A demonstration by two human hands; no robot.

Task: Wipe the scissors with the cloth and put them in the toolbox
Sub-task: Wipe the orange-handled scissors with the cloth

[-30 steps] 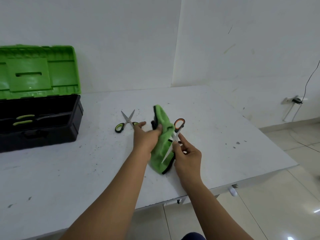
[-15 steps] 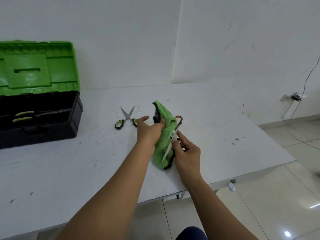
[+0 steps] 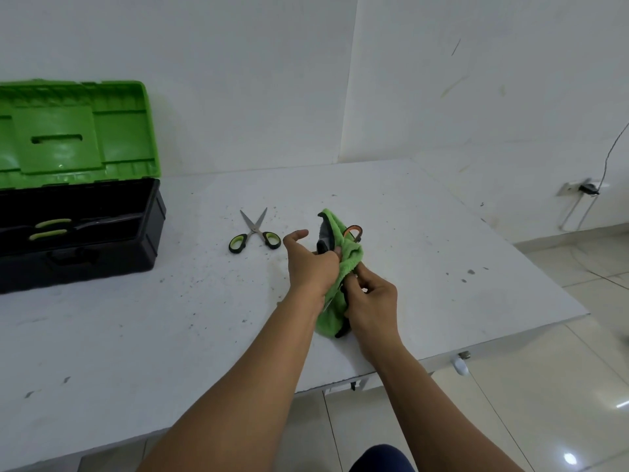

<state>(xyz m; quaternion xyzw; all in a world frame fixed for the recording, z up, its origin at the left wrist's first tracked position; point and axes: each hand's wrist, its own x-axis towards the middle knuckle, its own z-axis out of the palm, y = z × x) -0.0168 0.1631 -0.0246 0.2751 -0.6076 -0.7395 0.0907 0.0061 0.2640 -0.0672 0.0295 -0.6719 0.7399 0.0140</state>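
Note:
My left hand point(image 3: 310, 264) grips a green cloth point(image 3: 342, 267) wrapped around a pair of orange-handled scissors point(image 3: 354, 231). Only one orange handle loop sticks out above the cloth; the blades are hidden in its folds. My right hand point(image 3: 371, 298) pinches the scissors against the cloth from the right. Both hands are above the middle of the white table point(image 3: 425, 253). A second pair, the green-handled scissors point(image 3: 254, 233), lies open on the table to the left of my hands. The black toolbox point(image 3: 102, 257) stands open at the far left, its green lid point(image 3: 78, 131) upright.
Inside the toolbox lie tools with green handles point(image 3: 51, 229). The table's front edge runs close under my forearms, with tiled floor point(image 3: 544, 386) beyond it on the right. White walls stand behind the table. A wall socket with a cable point(image 3: 585, 189) is at the right.
The cloth has closed over the scissors: the bare blade that showed earlier is now covered, and my left hand has slid down along it toward my right hand.

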